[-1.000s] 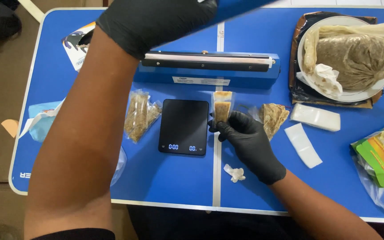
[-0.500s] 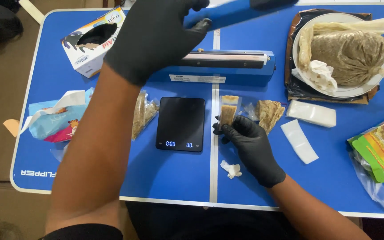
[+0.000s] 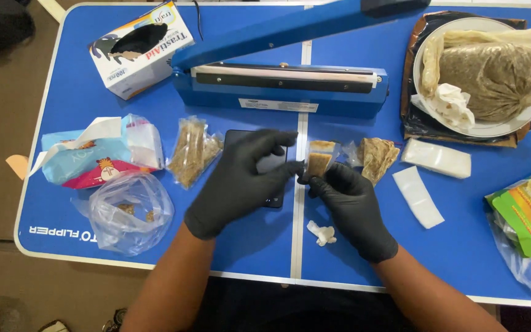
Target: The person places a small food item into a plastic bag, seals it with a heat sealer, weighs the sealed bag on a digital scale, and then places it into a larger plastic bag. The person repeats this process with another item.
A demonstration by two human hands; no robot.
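Observation:
Both my hands wear black gloves. My right hand (image 3: 350, 205) pinches a small clear packet of brown filling (image 3: 319, 158) just right of the table's middle seam. My left hand (image 3: 241, 178) comes in from the left and touches the same packet with its fingertips, lying over a black digital scale (image 3: 275, 165). Behind them stands a blue impulse heat sealer (image 3: 281, 86) with its arm raised open.
A filled clear packet (image 3: 191, 150) lies left of the scale, another (image 3: 379, 157) to the right. Also on the blue table (image 3: 81, 110): a glove box (image 3: 142, 46), a tissue pack (image 3: 96, 154), a crumpled clear bag (image 3: 129, 209), a plate (image 3: 527, 120) with a big bag, empty pouches (image 3: 436, 158), a paper scrap (image 3: 322, 233).
My left hand let go of the sealer arm, which stays raised, and came down onto the scale to meet the packet held by my right hand.

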